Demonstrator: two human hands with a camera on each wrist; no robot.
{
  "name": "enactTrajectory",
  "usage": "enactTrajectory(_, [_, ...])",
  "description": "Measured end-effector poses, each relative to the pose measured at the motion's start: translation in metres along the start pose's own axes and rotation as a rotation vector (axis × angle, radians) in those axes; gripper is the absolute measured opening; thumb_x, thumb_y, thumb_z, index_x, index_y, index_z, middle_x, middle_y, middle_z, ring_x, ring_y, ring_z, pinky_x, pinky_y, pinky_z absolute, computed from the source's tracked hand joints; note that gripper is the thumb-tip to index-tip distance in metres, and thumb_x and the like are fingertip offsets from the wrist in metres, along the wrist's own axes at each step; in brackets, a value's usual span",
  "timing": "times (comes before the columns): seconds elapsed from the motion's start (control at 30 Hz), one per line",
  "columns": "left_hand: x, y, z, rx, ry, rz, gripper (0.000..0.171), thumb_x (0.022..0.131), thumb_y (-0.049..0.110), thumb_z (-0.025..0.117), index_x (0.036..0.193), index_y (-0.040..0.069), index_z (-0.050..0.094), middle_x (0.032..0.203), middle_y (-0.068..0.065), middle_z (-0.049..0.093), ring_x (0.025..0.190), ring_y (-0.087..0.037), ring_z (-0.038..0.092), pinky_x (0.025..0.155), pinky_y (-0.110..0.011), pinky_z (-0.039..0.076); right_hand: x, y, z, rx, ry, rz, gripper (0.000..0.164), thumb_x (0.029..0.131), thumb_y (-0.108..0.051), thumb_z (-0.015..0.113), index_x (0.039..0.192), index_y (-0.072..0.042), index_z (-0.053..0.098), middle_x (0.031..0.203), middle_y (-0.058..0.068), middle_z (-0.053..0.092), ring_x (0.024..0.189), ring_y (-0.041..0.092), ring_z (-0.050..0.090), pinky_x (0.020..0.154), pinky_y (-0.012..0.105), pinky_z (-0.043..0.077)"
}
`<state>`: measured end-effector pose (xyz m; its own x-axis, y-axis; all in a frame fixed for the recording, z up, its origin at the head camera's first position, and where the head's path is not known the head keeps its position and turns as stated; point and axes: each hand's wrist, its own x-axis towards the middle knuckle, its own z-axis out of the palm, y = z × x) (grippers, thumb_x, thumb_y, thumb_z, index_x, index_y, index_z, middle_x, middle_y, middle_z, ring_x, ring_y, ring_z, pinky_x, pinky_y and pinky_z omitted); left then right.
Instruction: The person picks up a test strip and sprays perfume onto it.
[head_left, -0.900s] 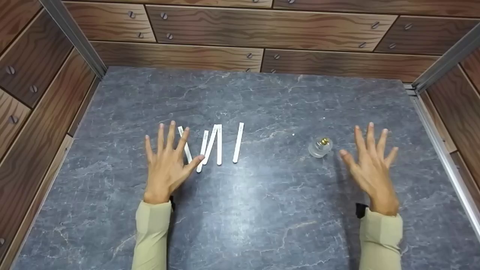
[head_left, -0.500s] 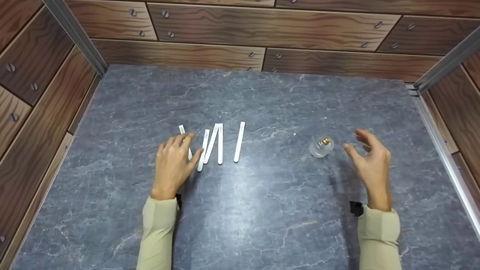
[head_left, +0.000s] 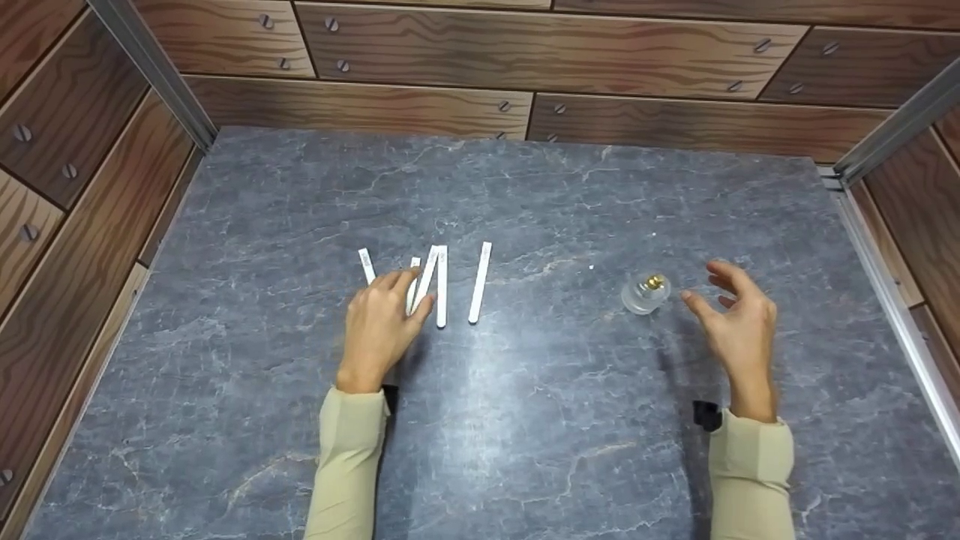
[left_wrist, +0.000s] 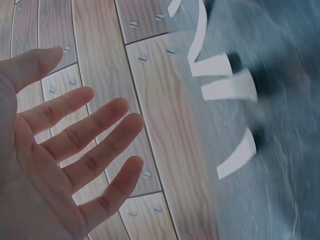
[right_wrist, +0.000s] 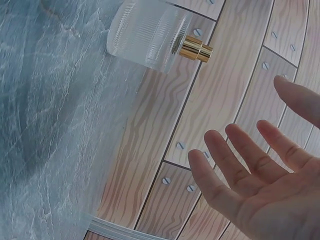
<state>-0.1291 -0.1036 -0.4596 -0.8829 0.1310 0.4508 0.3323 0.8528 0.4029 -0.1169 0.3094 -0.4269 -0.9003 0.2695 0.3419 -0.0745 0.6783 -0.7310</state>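
Note:
My left hand hovers over the left end of a group of white paper strips, hiding parts of some of them. In the left wrist view its fingers are loosely bent and the palm holds nothing. Farthest right among the strips lies a single one; small print marks their far ends. A ribbed clear glass perfume bottle with a gold spray neck stands upright on the right. Just right of it my right hand is raised, fingers relaxed and apart from the glass.
The grey marbled table has wood-patterned panels at the back and both sides. Metal rails line the corners. A tiny white speck lies left of the bottle.
Both hands were spread flat with straight fingers; these have since relaxed and bent. My left hand has moved right across the strips. The right hand has shifted slightly. Bottle and strips stay put.

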Motion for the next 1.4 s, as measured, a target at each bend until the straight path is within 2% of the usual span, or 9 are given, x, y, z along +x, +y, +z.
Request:
enactTrajectory(0.23, [0.001,0.009,0.007,-0.074,-0.030,-0.052,0.035,0.093,0.026,0.075,0.120,0.003,0.071,0.111,-0.019,0.072,0.096,-0.038,0.070,0.076,-0.054,0.059,0.001,-0.003,0.002,0.007,-0.029,0.031,0.044,0.085,0.003,0.079,0.127,0.008,0.064,0.130,0.024,0.064,0.115,0.036,0.063,0.085,0.014,0.045])
enactTrajectory(0.43, [0.004,0.014,0.014,-0.130,-0.082,-0.104,0.035,0.094,0.026,0.073,0.121,0.004,0.071,0.113,-0.018,0.071,0.097,-0.037,0.070,0.076,-0.055,0.059,0.001,-0.005,0.003,0.011,-0.048,0.051,0.046,0.086,0.003,0.078,0.129,0.008,0.063,0.132,0.024,0.063,0.117,0.036,0.062,0.092,0.026,0.051])
enactTrajectory(0.73, [0.009,0.022,0.023,-0.222,-0.117,-0.166,0.037,0.095,0.025,0.072,0.125,0.004,0.069,0.112,-0.016,0.072,0.094,-0.032,0.071,0.078,-0.051,0.060,0.003,-0.006,0.006,0.004,-0.057,0.072,0.047,0.084,0.003,0.080,0.127,0.009,0.062,0.128,0.025,0.064,0.116,0.036,0.063,0.096,0.035,0.054])
enactTrajectory(0.93, [0.011,0.021,0.030,-0.313,-0.156,-0.215,0.035,0.097,0.021,0.071,0.126,0.001,0.068,0.111,-0.018,0.072,0.091,-0.032,0.071,0.078,-0.047,0.060,0.003,-0.005,0.006,0.037,-0.044,0.108,0.046,0.085,0.003,0.079,0.129,0.007,0.062,0.130,0.022,0.064,0.115,0.031,0.062,0.092,0.025,0.052])
enactTrajectory(1.03, [0.012,0.021,0.035,-0.375,-0.167,-0.236,0.034,0.096,0.016,0.070,0.126,-0.001,0.067,0.112,-0.019,0.071,0.092,-0.032,0.071,0.080,-0.045,0.060,0.003,-0.005,0.007,0.042,-0.056,0.114,0.046,0.086,0.004,0.078,0.129,0.008,0.062,0.130,0.022,0.064,0.115,0.032,0.062,0.091,0.026,0.051])
enactTrajectory(1.23, [0.015,0.019,0.045,-0.459,-0.168,-0.209,0.030,0.093,-0.002,0.067,0.123,-0.005,0.067,0.107,-0.021,0.071,0.090,-0.030,0.072,0.082,-0.042,0.060,0.004,-0.005,0.010,0.041,-0.086,0.131,0.048,0.087,0.003,0.077,0.131,0.009,0.060,0.133,0.025,0.061,0.118,0.038,0.060,0.097,0.047,0.053])
enactTrajectory(1.4, [0.018,0.018,0.052,-0.532,-0.176,-0.211,0.031,0.090,-0.011,0.060,0.121,-0.008,0.067,0.105,-0.023,0.071,0.089,-0.032,0.071,0.082,-0.044,0.060,0.005,-0.006,0.011,0.042,-0.111,0.137,0.050,0.088,0.003,0.075,0.134,0.009,0.058,0.135,0.025,0.060,0.121,0.040,0.058,0.099,0.049,0.051])
